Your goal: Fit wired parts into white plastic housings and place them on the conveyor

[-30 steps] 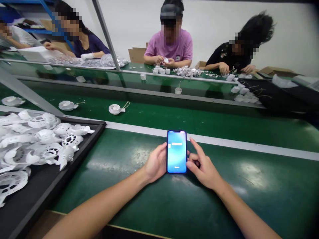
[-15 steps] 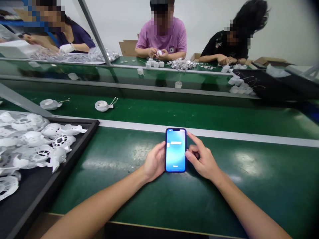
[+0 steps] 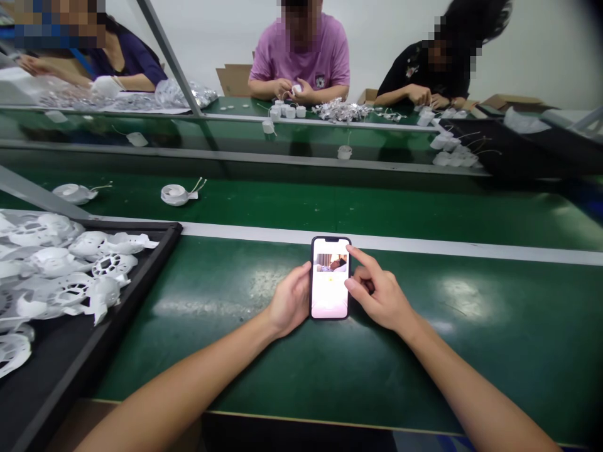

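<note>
A dark-cased phone lies lit on the green table in front of me. My left hand grips its left edge, thumb on the side. My right hand rests beside the phone's right edge, its fingers curled and the index finger and thumb reaching over the screen. The screen shows a pale page with a small picture at its top.
A black tray heaped with white plastic shells sits at my left. Two white round parts with wires lie on the green conveyor belt. Across it, three people handle small white parts; cardboard boxes stand behind.
The phone screen changed from blue to a pale page with a picture. My right fingers moved onto the screen. The white parts on the belt drifted left.
</note>
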The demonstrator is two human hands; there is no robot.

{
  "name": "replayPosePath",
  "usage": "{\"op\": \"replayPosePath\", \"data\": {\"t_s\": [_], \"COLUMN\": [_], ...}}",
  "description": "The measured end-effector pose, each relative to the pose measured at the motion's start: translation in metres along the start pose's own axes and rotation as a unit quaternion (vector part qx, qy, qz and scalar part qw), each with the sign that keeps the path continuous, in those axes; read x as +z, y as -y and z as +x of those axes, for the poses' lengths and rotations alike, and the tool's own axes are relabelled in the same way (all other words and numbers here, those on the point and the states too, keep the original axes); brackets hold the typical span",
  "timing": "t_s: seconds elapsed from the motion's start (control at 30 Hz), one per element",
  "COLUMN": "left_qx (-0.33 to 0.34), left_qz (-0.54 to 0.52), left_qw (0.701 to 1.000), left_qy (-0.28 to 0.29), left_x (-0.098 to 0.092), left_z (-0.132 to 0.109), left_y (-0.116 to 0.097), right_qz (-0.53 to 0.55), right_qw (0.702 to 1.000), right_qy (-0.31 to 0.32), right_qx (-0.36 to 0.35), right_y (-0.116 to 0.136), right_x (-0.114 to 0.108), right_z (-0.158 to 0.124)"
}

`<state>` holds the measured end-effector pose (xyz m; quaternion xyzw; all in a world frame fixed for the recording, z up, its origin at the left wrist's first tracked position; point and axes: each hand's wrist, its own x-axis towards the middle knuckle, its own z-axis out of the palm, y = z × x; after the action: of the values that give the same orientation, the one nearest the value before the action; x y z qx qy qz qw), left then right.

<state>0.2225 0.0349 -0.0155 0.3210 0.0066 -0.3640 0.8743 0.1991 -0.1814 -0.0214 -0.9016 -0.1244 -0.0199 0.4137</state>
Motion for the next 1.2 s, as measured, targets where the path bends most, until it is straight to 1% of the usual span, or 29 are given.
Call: {"op": "replayPosePath", "data": {"t_s": [0.13, 0.33, 0.47, 0.6, 0.73, 0.97, 1.2], "left_qx": [0.004, -0.015, -0.011, -0.012, -0.005, -0.008, -0.003], "left_qz": [0.002, 0.020, 0.020, 0.018, 0.013, 0.019, 0.025], "left_qw": [1.000, 0.999, 1.000, 1.000, 1.000, 1.000, 1.000], "left_qy": [-0.008, -0.024, -0.008, -0.009, 0.002, -0.017, -0.017], "left_x": [-0.0008, -0.0020, -0.0013, -0.0010, -0.0020, -0.0039, -0.0027], "left_z": [-0.0001, -0.0010, -0.0012, -0.0011, -0.0007, -0.0005, 0.0001], "left_y": [0.0002, -0.0010, -0.0008, -0.0005, -0.0001, 0.0006, 0.0009], "right_qz": [-0.005, 0.004, 0.004, -0.001, -0.002, 0.011, 0.008], "right_qw": [1.000, 1.000, 1.000, 1.000, 1.000, 1.000, 1.000], "right_qy": [0.007, 0.004, 0.004, 0.002, 0.001, 0.006, 0.005], "right_qx": [0.012, 0.011, 0.007, 0.000, -0.004, -0.008, -0.007], "right_y": [0.0009, 0.0005, 0.0012, 0.0010, 0.0004, 0.0005, 0.0000], "right_x": [0.0002, -0.0002, -0.0001, 0.0003, 0.0006, 0.0010, 0.0011], "right_z": [0.0002, -0.0002, -0.0004, -0.0007, -0.0007, -0.0005, -0.0007]}}
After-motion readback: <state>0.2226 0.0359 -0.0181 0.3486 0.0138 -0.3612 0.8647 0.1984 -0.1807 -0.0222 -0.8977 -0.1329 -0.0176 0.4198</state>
